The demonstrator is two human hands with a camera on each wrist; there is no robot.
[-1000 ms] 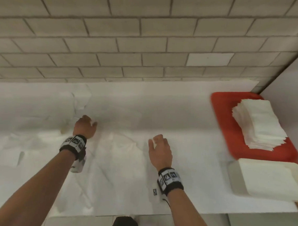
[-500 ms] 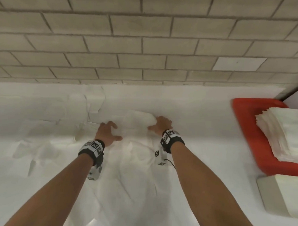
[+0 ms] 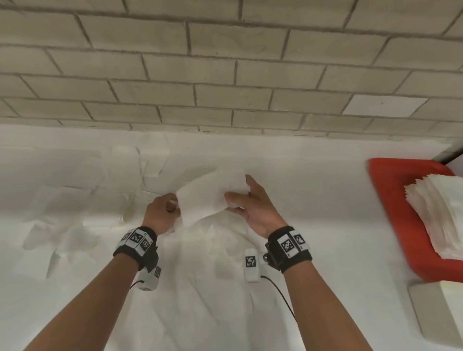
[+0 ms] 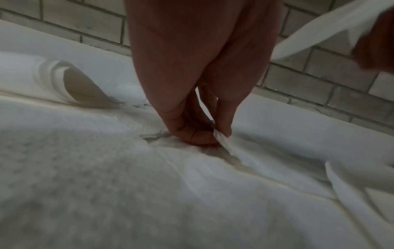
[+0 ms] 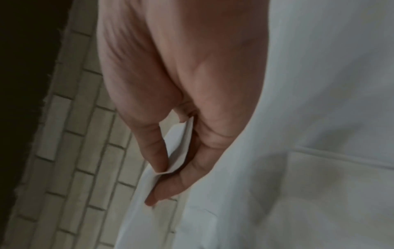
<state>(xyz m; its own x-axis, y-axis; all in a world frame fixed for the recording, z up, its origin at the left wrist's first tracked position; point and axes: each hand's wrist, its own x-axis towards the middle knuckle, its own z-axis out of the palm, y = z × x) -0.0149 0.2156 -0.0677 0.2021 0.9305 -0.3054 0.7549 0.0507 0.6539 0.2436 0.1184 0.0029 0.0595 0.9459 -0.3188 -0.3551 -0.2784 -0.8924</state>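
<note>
A white paper napkin (image 3: 210, 195) is lifted off the white-covered table (image 3: 319, 198), stretched between both hands. My left hand (image 3: 168, 207) pinches its left edge between thumb and fingers; in the left wrist view the left hand (image 4: 215, 134) nips a strip of the napkin (image 4: 232, 150) just above the table covering. My right hand (image 3: 242, 198) pinches the napkin's right side, thumb on top. The right wrist view shows the right hand (image 5: 164, 175) with thumb and finger closed on the folded napkin edge (image 5: 179, 155).
A red tray (image 3: 390, 195) at the right holds a stack of white napkins (image 3: 444, 213). A white box (image 3: 448, 314) sits in front of it. Crumpled white sheets (image 3: 63, 235) lie at the left. A brick wall (image 3: 220, 69) rises behind the table.
Both hands reached forward onto the napkin, took hold of its sides and have lifted it off the table. The head view has shifted left, pushing the tray toward the right edge.
</note>
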